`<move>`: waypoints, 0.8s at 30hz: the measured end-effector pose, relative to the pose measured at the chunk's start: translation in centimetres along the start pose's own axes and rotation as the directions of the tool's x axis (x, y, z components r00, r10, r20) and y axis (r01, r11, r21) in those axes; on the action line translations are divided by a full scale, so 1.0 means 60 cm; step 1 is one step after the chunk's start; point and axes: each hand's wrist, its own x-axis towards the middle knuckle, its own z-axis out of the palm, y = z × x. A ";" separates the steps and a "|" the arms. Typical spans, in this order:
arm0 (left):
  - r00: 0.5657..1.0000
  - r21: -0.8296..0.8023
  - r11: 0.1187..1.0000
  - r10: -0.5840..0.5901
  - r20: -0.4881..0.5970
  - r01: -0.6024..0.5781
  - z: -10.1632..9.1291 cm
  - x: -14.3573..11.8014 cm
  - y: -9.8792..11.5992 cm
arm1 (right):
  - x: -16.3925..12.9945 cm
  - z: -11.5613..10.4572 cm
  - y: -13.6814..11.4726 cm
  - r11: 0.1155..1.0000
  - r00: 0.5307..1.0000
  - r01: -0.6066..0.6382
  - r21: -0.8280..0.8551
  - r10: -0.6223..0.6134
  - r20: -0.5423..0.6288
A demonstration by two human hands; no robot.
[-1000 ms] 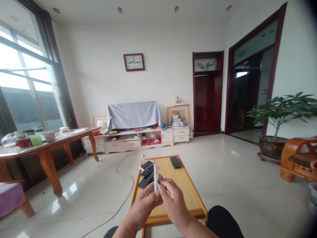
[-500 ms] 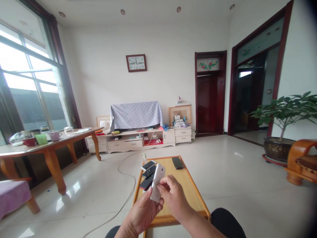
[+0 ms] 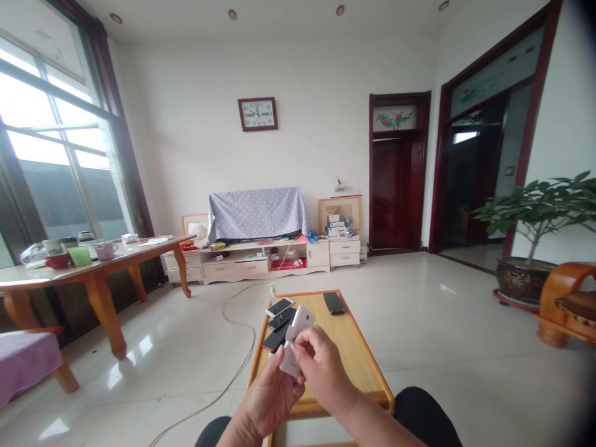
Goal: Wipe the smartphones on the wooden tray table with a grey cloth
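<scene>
A white phone (image 3: 298, 337) is held back-side up, tilted, above the near end of a low wooden table (image 3: 354, 354). My left hand (image 3: 272, 397) cradles its lower end from beneath. My right hand (image 3: 321, 366) pinches its right edge near the middle. On the table's far left lie a white-edged phone (image 3: 279, 307) and two dark phones (image 3: 278, 329), overlapping. One black phone (image 3: 334, 303) lies alone at the far end.
A long wooden table (image 3: 107, 264) with cups stands at the left, above a purple stool (image 3: 28, 363). A cable (image 3: 233, 366) trails over the tiled floor. A potted plant (image 3: 531, 248) and a wooden chair (image 3: 568, 298) stand right. A TV cabinet (image 3: 261, 261) lines the far wall.
The white phone turned from edge-on to showing its back and tilted to the right. Both hands stayed on it; the view shifted slightly.
</scene>
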 end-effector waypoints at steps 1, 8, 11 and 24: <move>1.000 -0.007 1.000 0.004 -0.008 -0.004 -0.001 0.001 0.000 | -0.008 0.005 -0.002 1.000 0.999 0.007 -0.002 -0.006 0.033; 1.000 0.033 0.999 -0.017 -0.003 0.017 0.002 -0.001 -0.009 | 0.069 -0.034 0.001 0.999 0.983 -0.032 0.020 0.034 -0.178; 1.000 0.020 1.000 -0.016 0.000 0.016 0.003 0.000 -0.010 | 0.050 -0.024 0.000 0.999 0.990 -0.043 -0.001 0.042 -0.131; 0.998 0.050 0.999 0.012 -0.054 -0.009 -0.001 0.004 -0.010 | 0.048 -0.012 -0.007 0.998 0.991 -0.039 0.059 0.046 -0.124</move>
